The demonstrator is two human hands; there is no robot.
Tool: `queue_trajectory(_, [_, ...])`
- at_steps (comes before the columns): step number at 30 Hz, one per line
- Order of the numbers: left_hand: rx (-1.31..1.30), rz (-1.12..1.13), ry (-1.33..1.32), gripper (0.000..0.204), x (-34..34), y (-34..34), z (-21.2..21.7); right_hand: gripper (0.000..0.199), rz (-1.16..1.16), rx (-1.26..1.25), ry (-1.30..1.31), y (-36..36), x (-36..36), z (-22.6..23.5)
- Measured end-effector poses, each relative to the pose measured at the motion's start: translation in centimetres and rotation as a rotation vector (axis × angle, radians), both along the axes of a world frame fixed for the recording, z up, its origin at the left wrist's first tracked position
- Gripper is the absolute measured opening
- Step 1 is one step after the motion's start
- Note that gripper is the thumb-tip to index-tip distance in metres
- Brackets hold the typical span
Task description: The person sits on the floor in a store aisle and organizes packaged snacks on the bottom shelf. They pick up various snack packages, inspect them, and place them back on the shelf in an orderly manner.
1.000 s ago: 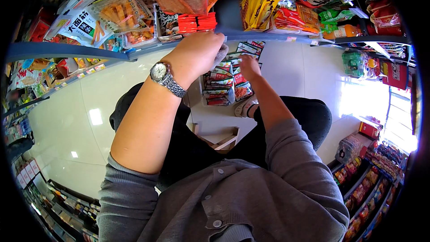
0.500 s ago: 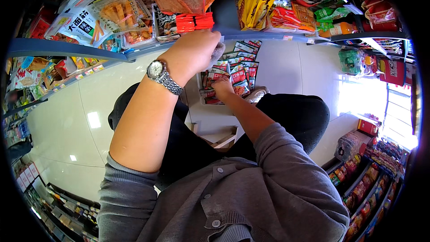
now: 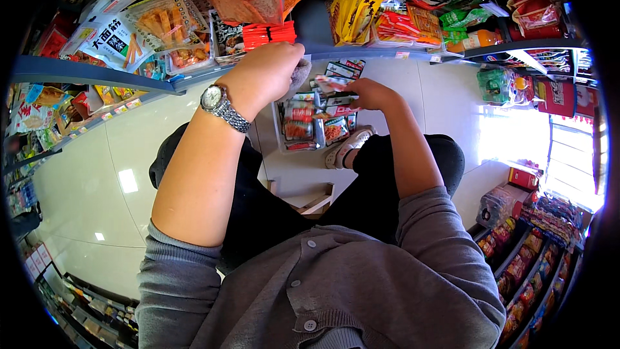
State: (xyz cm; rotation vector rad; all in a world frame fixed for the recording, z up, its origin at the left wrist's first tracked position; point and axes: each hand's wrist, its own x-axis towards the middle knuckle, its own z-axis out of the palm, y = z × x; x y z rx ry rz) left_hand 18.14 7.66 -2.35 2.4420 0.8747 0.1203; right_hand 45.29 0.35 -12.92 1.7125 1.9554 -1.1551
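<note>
My left hand (image 3: 270, 72), with a silver watch on the wrist, is at the shelf's front edge. It is closed on a grey cloth (image 3: 299, 76) that shows at its far side; most of its fingers are hidden. My right hand (image 3: 374, 94) is raised over the floor, gripping a small snack packet (image 3: 330, 84), blurred by motion. Below, between my hands, a clear plastic box (image 3: 280, 130) holds several red, green and white snack packets (image 3: 298, 120). More packets of this kind (image 3: 342, 70) lie on the floor behind and beside it.
The grey shelf edge (image 3: 381, 53) runs across in front, with bagged snacks and a bundle of red packets (image 3: 263, 36) above it. A low wooden stool (image 3: 316, 204) stands between my legs. My shoe (image 3: 349, 147) is right beside the box. Snack racks (image 3: 523, 278) stand at lower right.
My right hand has risen out of the box and moved right, bringing a packet with it. My left hand stays by the shelf edge with the cloth. The whole view has shifted slightly.
</note>
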Motion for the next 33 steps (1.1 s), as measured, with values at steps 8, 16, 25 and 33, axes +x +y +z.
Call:
queue_trajectory(8, [-0.028,0.002,0.064,0.027,0.3,-0.2,-0.1,0.057,0.254,-0.394,-0.203,-0.3,1.0,-10.0])
queue_trajectory(16, [0.000,0.008,0.014,0.026,0.0,-0.4,-0.1,0.048,-0.054,0.093,-0.446,-3.0,-0.3,-16.1])
queue_trajectory(25, [0.014,0.021,-0.031,0.027,-0.8,-0.4,0.1,0.048,-0.194,0.588,0.045,-2.3,-4.9,-16.2])
queue_trajectory(33, [-0.013,0.034,0.008,0.027,-1.3,-0.2,0.2,0.077,0.012,0.387,-0.132,-2.7,-10.9,-15.6])
